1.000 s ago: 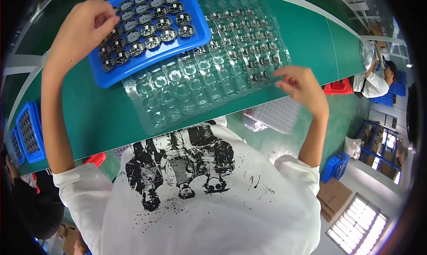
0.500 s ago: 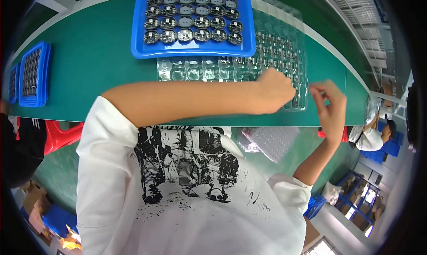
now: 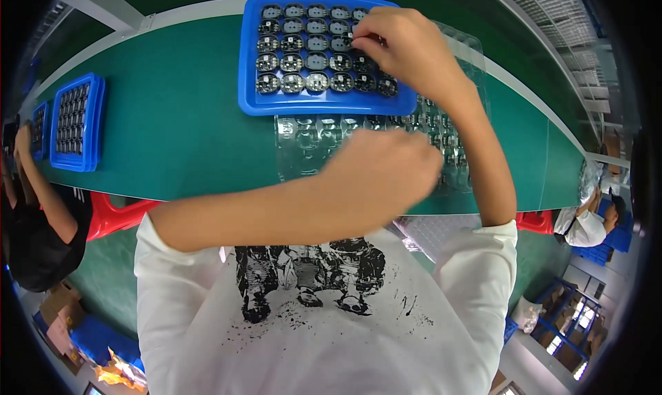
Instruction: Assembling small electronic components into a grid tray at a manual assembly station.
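Observation:
In a blue tray [image 3: 256,104] on the table sit rows of small round pieces. Some are bare grey housings [image 3: 316,43]; others show dark, shiny circuit boards [image 3: 292,83] with a pale square. Over the tray's right half, the thumb and fingers of my right hand [image 3: 407,47] pinch a small round circuit board [image 3: 350,37] at a housing. Closer to me, my left hand [image 3: 386,169] is curled closed and blurred above a clear plastic blister tray [image 3: 298,150]. Its fingertips are hidden, so whatever it holds cannot be made out. More circuit boards lie in the blister tray's right-hand pockets.
Stacked blue trays [image 3: 77,123] of similar pieces stand at the table's left. Past them a co-worker's arm [image 3: 45,185] reaches in. A red stool [image 3: 114,216] and a bubbled plastic sheet [image 3: 431,233] are below the table edge. Another person [image 3: 586,226] is at far right.
My right hand has moved from beside the blister tray up and left onto the blue tray. My left hand has shifted left and nearer me, off the blister tray's right-hand pockets.

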`<action>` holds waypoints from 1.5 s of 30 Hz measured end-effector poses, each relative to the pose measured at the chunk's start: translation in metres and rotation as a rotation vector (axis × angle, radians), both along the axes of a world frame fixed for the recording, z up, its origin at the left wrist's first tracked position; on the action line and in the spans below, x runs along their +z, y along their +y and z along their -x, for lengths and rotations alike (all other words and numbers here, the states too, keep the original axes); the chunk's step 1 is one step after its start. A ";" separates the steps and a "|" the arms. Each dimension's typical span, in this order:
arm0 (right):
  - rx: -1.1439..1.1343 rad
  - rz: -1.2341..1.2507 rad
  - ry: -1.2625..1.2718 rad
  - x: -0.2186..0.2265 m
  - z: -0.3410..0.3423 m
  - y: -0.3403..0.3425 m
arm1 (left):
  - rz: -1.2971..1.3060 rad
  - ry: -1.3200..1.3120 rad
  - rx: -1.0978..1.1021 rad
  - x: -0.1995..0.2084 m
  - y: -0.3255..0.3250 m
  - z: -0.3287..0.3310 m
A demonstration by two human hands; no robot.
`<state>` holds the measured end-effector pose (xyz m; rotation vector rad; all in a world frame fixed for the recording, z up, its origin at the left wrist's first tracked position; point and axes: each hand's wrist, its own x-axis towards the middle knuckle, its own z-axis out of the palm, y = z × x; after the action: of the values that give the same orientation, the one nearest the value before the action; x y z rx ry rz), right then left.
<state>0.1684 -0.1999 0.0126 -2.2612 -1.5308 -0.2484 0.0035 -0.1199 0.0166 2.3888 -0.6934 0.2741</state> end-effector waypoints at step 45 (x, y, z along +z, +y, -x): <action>0.033 0.144 -0.066 -0.013 0.003 0.010 | -0.073 -0.136 0.369 -0.020 0.116 -0.036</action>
<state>0.1649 -0.1898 0.0000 -2.3559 -1.6678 -0.2118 0.0400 -0.0039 -0.0036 2.5769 -0.3193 0.5788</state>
